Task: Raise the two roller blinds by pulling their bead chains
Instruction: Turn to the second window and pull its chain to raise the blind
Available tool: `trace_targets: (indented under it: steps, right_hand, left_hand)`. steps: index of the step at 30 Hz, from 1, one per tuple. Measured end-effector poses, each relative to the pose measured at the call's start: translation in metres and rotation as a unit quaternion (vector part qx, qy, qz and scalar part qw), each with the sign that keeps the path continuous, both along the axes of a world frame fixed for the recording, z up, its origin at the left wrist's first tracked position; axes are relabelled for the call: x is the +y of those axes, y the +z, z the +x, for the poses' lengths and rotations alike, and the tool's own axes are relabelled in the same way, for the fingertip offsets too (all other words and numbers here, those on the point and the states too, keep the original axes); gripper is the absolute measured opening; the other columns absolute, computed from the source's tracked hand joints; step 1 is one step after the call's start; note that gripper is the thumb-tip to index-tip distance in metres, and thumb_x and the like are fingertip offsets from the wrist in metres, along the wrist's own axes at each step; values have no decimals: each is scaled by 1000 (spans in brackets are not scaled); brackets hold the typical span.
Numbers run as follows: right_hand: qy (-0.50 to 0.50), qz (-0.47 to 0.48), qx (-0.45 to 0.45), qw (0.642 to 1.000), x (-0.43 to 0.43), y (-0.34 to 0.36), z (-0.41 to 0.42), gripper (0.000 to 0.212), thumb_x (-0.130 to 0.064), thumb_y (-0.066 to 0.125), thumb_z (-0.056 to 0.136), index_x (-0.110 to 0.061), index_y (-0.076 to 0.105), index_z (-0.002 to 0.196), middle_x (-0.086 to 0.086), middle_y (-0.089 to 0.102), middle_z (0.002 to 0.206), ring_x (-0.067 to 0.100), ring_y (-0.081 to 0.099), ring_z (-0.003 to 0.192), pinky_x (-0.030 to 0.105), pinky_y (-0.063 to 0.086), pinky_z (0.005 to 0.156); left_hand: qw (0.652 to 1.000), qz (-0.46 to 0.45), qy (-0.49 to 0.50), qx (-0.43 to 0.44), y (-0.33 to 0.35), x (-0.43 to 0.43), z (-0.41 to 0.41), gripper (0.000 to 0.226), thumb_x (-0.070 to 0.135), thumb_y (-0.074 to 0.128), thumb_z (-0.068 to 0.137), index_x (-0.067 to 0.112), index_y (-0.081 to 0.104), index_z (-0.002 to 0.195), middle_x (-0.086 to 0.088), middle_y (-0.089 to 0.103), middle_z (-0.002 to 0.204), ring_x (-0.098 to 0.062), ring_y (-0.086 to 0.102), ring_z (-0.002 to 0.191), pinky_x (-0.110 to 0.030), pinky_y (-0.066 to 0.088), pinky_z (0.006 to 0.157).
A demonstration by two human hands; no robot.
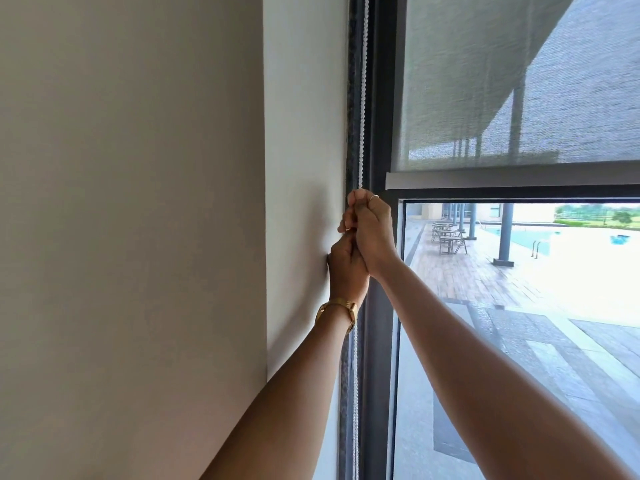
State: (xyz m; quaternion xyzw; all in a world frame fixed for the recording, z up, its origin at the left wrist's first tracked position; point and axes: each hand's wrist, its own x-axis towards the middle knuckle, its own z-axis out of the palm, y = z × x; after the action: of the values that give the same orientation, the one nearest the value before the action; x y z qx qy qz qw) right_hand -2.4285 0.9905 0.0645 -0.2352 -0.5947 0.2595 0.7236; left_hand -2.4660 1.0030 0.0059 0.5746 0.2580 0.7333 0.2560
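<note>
A white bead chain (363,98) hangs down the dark window frame, just left of the glass. My right hand (370,230) is closed on it at about mid-height. Directly below, my left hand (346,268), with a gold watch on its wrist, also grips the chain, touching the right hand. The chain continues down below my left wrist. A grey mesh roller blind (519,81) covers the upper part of the window; its bottom bar (502,178) sits level with the top of my right hand. Only one blind is in view.
A plain wall (131,220) fills the left half, with a white reveal (304,133) beside the frame. Through the glass (519,323) lie a paved terrace, tables with chairs, pillars and a pool.
</note>
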Motion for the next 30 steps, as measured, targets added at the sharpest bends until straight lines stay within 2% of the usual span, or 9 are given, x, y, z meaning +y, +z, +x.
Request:
trace_targets:
  steps: [3,8,11,15,18,20,23,25,30]
  right_hand:
    - [7,-16,4,1000,-3,-3,-1,32,-2,30,89,-17,50,68,-8,42,45,16,40,43,26,39,47]
    - [5,-26,5,1000,-4,-3,-1,33,-3,31,90,-17,50,67,-9,40,45,13,38,40,25,36,45]
    - [12,-35,10,999,-5,-4,-2,33,-2,32,88,-18,48,64,-11,38,43,10,36,37,26,35,46]
    - [13,-44,3,999,-7,-13,-1,35,-2,32,88,-19,48,62,-10,38,44,11,38,38,26,36,46]
    - [49,-56,-9,997,-14,-13,2,35,-1,31,92,-16,48,66,-3,39,48,15,40,42,22,37,43]
    - [73,-79,-35,994,-17,-4,7,34,-1,30,96,-12,51,71,4,44,53,17,47,46,18,38,39]
    - [69,-89,-120,986,-18,10,18,34,-1,35,98,-11,60,77,2,62,61,11,60,52,20,49,53]
    - [75,-93,-149,982,-16,16,25,34,1,35,97,-10,64,83,4,64,70,11,62,59,23,53,64]
    - [106,-114,-136,978,-18,15,31,34,0,33,99,-5,64,86,3,62,63,10,61,51,25,57,59]
  left_hand:
    - [1000,0,10,6,0,-3,-1,36,5,44,93,29,57,69,15,53,56,-4,39,60,-28,38,57]
    - [1000,6,8,12,1,-9,-2,33,4,42,95,22,54,71,15,51,58,2,37,53,-16,35,50]
    - [1000,4,14,20,-1,-10,-2,29,5,41,94,17,54,72,11,51,60,-3,36,58,-20,34,51]
    - [999,-13,22,30,-12,-8,-4,33,4,43,92,22,51,67,14,50,56,-2,36,55,-23,34,53]
    - [999,-35,-9,38,-16,-10,-6,32,8,41,90,25,51,64,14,46,53,-13,35,62,-31,32,57]
    - [997,-48,-38,38,-10,-17,-9,34,11,41,92,23,44,61,13,37,47,-11,30,53,-23,28,51]
    - [994,-56,-35,82,-5,-26,-14,40,14,38,100,20,37,61,13,28,38,0,20,33,-12,19,32]
    - [989,-81,-85,85,-14,-30,-15,39,13,35,100,20,41,62,12,26,40,-1,18,30,-11,15,31]
    - [974,-162,-157,8,-40,-37,-14,40,-4,26,88,20,41,60,8,27,42,-4,20,31,-11,14,34]
